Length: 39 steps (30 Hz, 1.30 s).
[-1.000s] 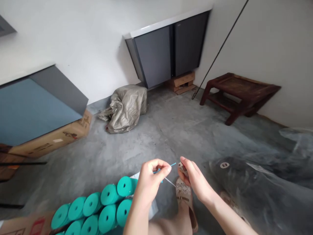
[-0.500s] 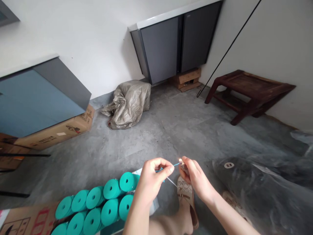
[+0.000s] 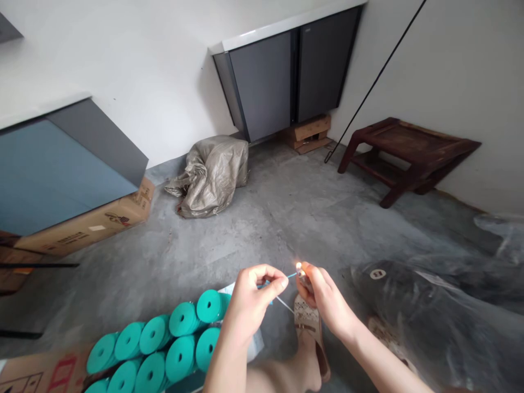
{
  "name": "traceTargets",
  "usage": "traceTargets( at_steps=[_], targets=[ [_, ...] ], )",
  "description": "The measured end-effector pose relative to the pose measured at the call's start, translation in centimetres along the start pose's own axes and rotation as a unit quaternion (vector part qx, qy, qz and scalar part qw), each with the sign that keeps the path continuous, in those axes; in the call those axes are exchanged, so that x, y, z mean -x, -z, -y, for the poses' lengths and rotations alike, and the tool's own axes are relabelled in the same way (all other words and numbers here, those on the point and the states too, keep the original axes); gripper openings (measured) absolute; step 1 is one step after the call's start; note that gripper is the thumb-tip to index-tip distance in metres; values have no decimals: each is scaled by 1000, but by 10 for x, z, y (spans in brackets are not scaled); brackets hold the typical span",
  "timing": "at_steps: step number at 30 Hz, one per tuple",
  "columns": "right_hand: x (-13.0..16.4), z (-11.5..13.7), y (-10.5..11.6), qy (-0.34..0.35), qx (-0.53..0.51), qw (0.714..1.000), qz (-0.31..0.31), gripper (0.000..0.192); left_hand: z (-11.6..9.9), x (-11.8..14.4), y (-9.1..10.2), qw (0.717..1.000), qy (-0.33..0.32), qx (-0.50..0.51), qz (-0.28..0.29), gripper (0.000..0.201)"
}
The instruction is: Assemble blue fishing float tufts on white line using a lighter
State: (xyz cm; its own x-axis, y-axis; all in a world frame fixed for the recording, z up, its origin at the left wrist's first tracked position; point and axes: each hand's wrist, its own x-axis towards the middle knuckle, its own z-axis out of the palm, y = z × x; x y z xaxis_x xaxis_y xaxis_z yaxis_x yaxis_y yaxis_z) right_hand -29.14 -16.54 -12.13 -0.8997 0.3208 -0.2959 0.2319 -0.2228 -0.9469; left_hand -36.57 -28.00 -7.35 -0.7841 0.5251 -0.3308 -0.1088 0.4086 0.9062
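Bare concrete floor (image 3: 286, 218) ahead; teal rolls (image 3: 172, 344) left, plastic-wrapped bundle (image 3: 429, 322) right.

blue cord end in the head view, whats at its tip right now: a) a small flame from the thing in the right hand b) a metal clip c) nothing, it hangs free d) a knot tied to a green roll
a: the left hand pinches the blue cord, and its tip meets a small flame above the lighter-like thing in the right hand.
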Motion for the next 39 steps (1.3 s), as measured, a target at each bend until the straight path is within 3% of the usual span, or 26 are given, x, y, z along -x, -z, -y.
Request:
traceTargets(
  at_steps=[23,27,30,33,35,39],
  targets=[
    [0,-4,-1,-14,-26,1000,-7,48,3,0,2,1000,3,13,9,13],
    [-3,-5,2,-53,-98,994,-24,55,3,0,2,1000,8,8,2,13],
    [-5,-3,13,-114,-199,973,-23,59,-1,-3,-2,1000,0,0,-1,15],
    [-2,-1,30,-155,-249,955,-50,60,-15,-2,-14,999,-25,-20,19,16],
    [4,-1,46,-137,-249,954,-91,61,-32,4,-28,996,-54,-47,57,17],
    [20,3,85,-75,-223,957,-172,65,-77,30,-80,975,-121,-100,157,20]
  ],
)
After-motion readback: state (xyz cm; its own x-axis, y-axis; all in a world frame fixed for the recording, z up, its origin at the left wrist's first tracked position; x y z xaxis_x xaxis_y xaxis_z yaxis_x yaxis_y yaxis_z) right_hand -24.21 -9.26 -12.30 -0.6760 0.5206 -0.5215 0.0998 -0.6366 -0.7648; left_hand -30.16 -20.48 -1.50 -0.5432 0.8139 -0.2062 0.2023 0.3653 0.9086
